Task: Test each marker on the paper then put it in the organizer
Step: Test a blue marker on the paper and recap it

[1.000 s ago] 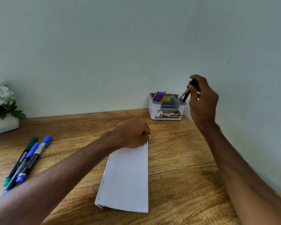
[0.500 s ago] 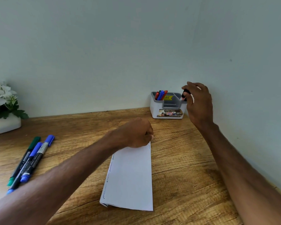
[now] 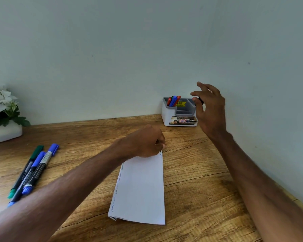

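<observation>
A white and grey organizer (image 3: 166, 116) stands against the wall at the back right, with several red and blue markers (image 3: 173, 100) upright in its left compartment. My right hand (image 3: 211, 110) hovers just right of it, fingers spread, and a black marker's tip (image 3: 201, 100) shows behind the fingers at the right compartment. My left hand (image 3: 147, 142) is a closed fist pressing down the top edge of a folded white paper (image 3: 142, 189), which bears blue scribbles along its left edge. Three markers (image 3: 33, 170), one green and two blue, lie at the left.
A white pot with white flowers (image 3: 3, 116) sits at the far left against the wall. The wooden table (image 3: 199, 189) meets a pale wall along the back and along the right side.
My right hand lowered the black marker into the organizer's right compartment, then opened and lifted off it. My left hand stayed on the paper.
</observation>
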Available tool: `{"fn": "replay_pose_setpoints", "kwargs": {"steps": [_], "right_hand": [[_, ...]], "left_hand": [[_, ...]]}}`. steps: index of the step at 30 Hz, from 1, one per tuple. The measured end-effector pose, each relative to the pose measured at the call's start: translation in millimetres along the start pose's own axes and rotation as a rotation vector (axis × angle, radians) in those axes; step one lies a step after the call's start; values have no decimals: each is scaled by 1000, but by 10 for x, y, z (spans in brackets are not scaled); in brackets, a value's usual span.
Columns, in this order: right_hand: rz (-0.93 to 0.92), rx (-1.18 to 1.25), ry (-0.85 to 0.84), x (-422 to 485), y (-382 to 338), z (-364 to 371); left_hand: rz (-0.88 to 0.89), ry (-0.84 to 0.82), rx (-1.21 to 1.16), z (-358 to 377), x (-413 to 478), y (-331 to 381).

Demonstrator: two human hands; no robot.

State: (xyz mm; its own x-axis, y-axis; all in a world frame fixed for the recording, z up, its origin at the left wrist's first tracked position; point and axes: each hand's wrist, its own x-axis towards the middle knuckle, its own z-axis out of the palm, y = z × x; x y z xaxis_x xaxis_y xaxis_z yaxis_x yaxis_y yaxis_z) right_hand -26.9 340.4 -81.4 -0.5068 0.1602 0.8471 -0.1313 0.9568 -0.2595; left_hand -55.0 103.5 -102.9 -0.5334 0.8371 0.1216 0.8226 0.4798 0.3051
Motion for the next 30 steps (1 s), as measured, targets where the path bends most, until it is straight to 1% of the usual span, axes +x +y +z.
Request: {"fn": "replay_pose_setpoints", "kwargs": {"steps": [6,13,15,19,21,24,27,30], "right_hand": [[-142,40,-10,-71,-325,21],[-365,247,35,-238,-961,6],[-407,295,15,-296,-1157,7],[-498,360,-45,-463,-1550,-44],[-522,405,-80,-545,-1732,-55],[-570,474,-189,-655,-1917,-45],[-603,501,-329,-745,-1963,0],[-601,513,-394,-800,-1950,66]], "left_hand": [[8,-11,12,2,1,-11],[70,-39,43,-154,-109,-41],[52,2,3,-228,-219,-100],[38,178,-72,-327,-591,-351],[-13,218,-19,-421,-790,-460],[-169,247,120,-594,-1084,-643],[-267,300,104,-742,-1393,-872],[-375,303,83,-918,-1706,-1072]]}}
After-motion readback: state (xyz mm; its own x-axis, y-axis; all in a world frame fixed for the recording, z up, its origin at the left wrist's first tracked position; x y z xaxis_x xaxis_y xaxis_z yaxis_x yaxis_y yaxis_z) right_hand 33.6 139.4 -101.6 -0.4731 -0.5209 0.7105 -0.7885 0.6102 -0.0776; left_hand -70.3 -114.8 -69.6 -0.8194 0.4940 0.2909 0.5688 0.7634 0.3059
